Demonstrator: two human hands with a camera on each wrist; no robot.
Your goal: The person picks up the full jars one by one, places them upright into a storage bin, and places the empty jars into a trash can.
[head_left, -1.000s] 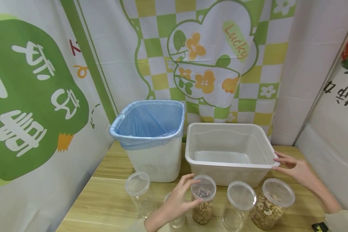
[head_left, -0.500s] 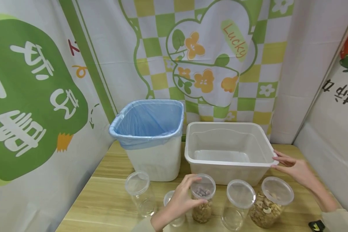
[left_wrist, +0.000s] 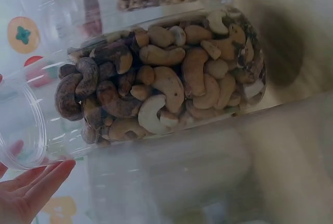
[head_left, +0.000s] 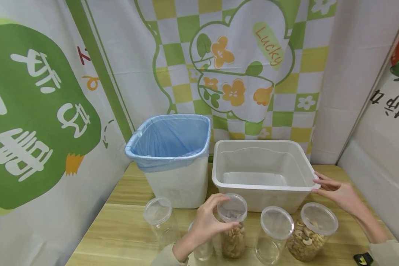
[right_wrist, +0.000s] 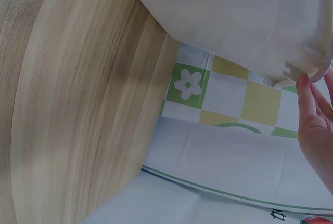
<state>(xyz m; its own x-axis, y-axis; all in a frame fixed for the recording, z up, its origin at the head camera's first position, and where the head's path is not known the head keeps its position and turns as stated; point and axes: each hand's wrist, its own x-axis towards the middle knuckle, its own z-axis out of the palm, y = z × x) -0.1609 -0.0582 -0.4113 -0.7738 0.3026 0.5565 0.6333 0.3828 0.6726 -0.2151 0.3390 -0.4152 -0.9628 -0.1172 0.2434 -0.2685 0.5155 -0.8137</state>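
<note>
The left hand (head_left: 207,222) holds the jar (head_left: 233,238) of nuts near its lid, with thumb and fingers clamped on it from two sides. This jar is in front of the tub (head_left: 262,200); whether its bottom touches the table (head_left: 118,232), I cannot tell. The right hand (head_left: 341,195) pinches the rim of the tub at its near right corner between thumb and fingers. The bin (head_left: 183,190) with blue bag stands left of the tub, just beside it
</note>
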